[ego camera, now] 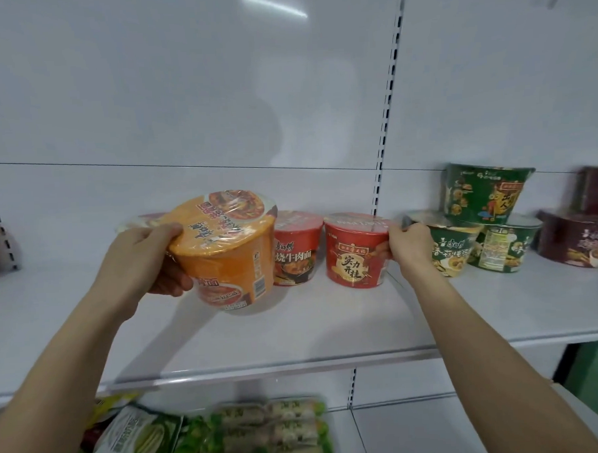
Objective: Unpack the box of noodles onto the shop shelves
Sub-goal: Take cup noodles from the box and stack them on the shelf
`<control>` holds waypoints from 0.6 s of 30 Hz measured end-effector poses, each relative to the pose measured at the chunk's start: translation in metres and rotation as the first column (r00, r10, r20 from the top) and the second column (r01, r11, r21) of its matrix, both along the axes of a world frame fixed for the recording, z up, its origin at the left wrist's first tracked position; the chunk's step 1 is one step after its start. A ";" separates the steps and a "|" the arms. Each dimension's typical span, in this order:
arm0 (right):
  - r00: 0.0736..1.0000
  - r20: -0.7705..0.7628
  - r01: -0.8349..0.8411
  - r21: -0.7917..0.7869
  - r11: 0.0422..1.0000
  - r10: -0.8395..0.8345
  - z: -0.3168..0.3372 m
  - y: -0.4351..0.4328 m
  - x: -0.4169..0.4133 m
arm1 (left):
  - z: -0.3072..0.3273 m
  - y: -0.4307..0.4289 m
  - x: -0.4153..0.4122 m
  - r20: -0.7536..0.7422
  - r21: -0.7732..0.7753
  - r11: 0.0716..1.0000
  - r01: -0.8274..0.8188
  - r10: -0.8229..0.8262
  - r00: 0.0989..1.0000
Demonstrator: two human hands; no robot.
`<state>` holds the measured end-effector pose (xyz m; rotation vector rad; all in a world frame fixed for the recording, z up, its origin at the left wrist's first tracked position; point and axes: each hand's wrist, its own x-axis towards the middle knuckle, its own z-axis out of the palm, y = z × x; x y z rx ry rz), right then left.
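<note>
With the held orange bowl [223, 250] as my dial centre, bare shelf [71, 304] lies open at 9 and 6 o'clock. At 3 o'clock a red bowl [293, 250], then a second red bowl [357, 254], then green bowls [442, 247], one stacked, block my way.

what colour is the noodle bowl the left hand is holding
Orange: the shrink-wrapped round noodle bowl in the left hand, head view.

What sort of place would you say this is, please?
Probably a shop: a white shelf with a slotted upright, noodle bowls lined up on it, and sealed packets below.
</note>
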<state>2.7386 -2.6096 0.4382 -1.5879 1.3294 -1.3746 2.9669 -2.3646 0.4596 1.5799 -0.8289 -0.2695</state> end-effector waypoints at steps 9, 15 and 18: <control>0.994 0.110 -0.002 0.016 1.000 0.000 -0.004 -0.008 0.015 | 0.002 -0.003 0.007 0.031 0.025 1.000 0.001 -0.002 1.000; 0.998 0.007 0.067 -0.041 0.997 -0.067 -0.002 -0.015 0.019 | 0.002 -0.010 0.007 0.042 0.045 0.999 0.006 -0.008 0.999; 0.997 -0.031 0.072 -0.066 0.995 -0.074 -0.005 -0.017 0.018 | 0.002 -0.014 0.003 0.048 0.050 0.999 0.018 -0.021 0.999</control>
